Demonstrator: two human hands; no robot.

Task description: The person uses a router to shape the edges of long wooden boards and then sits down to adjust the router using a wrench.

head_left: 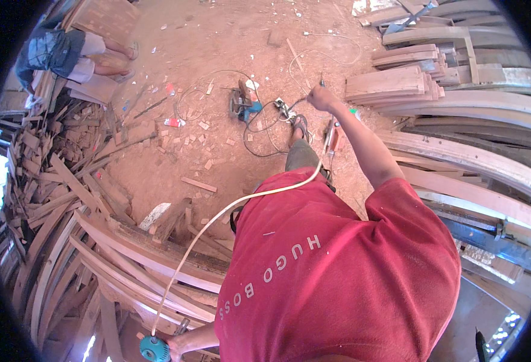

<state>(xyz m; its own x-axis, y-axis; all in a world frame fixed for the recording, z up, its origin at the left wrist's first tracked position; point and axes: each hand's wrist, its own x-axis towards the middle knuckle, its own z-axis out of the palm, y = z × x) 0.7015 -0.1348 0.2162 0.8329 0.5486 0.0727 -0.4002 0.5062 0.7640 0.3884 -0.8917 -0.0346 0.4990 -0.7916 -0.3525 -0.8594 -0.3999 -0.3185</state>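
Observation:
At the lower left, my left hand [180,346] is closed on a teal power tool [154,349] with a rounded, vented end; the rest of the tool is cut off by the picture's edge. A pale cord [217,215] runs from it up across my shirt front toward my legs. Ahead of me my right hand [322,99] is a fist around a dark cord [300,101], with a dark end poking out past the fingers. Just left of that fist, a small socket block [284,110] lies on the ground by my sandalled foot [300,127].
A blue and dark power tool [245,105] sits on the dirt floor among looped cables. Another reddish tool [333,137] lies right of my foot. Curved timber [476,160] is stacked at right, wood scraps [75,136] at left. A person [63,54] bends at the far left.

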